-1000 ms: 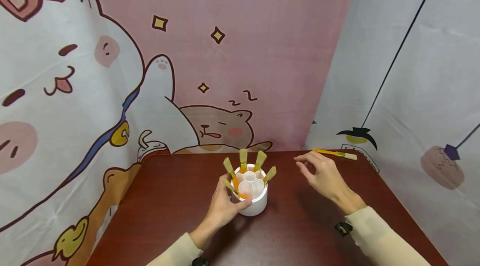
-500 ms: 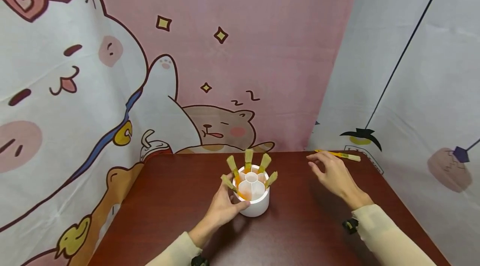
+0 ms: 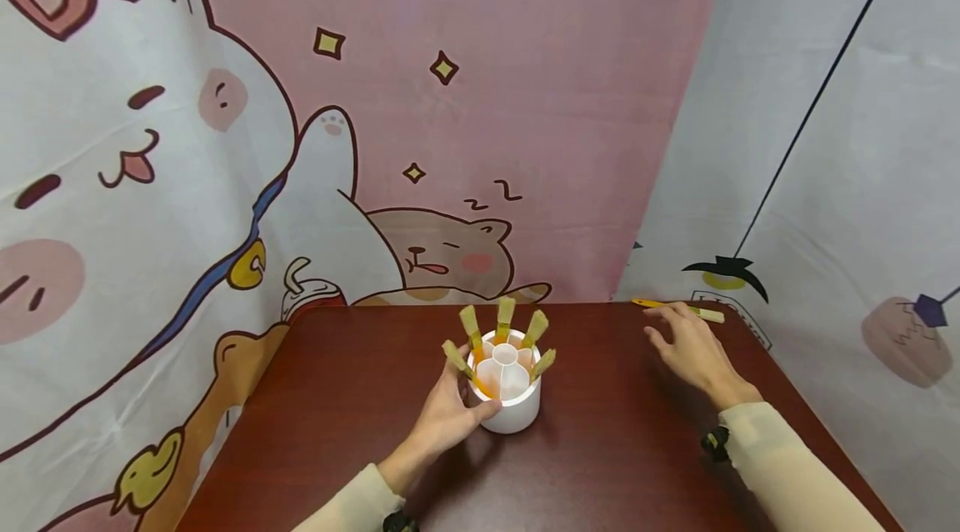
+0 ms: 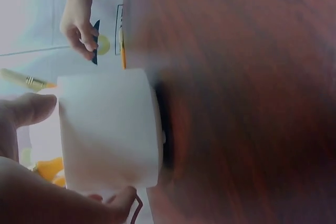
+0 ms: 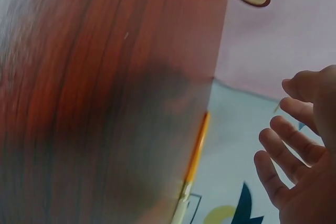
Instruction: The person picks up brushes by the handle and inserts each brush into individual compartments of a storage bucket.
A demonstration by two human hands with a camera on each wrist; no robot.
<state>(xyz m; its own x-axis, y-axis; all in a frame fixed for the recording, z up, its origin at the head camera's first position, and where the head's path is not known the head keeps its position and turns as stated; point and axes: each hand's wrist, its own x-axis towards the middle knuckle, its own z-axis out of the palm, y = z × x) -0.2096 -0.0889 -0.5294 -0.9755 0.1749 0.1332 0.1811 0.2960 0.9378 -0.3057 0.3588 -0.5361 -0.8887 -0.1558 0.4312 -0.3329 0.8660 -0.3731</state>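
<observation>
My left hand (image 3: 444, 422) grips the near left side of a white round divided brush holder (image 3: 517, 415), thumb at the rim. Several orange-handled paintbrushes (image 3: 505, 313) stand in its back and side compartments, pale bristles up and fanned outward. In the left wrist view the holder's smooth wall (image 4: 110, 129) fills the middle, and the thumb overlaps its top edge. Over the back right of the table hovers my right hand (image 3: 696, 355), fingers loosely bent and holding nothing. Just beyond it lies one loose paintbrush (image 5: 197, 153) with a yellow-orange handle, partly covered by the hand in the head view.
A dark red-brown wooden table (image 3: 352, 399) bears everything. Its back edge meets a pink cloth backdrop (image 3: 570, 140) with cartoon animals. A pale cloth (image 3: 817, 207) hangs along the right side.
My right hand has moved to the right, closer to the loose paintbrush, and now overlaps it more. The left hand still grips the holder, and the view has shifted slightly.
</observation>
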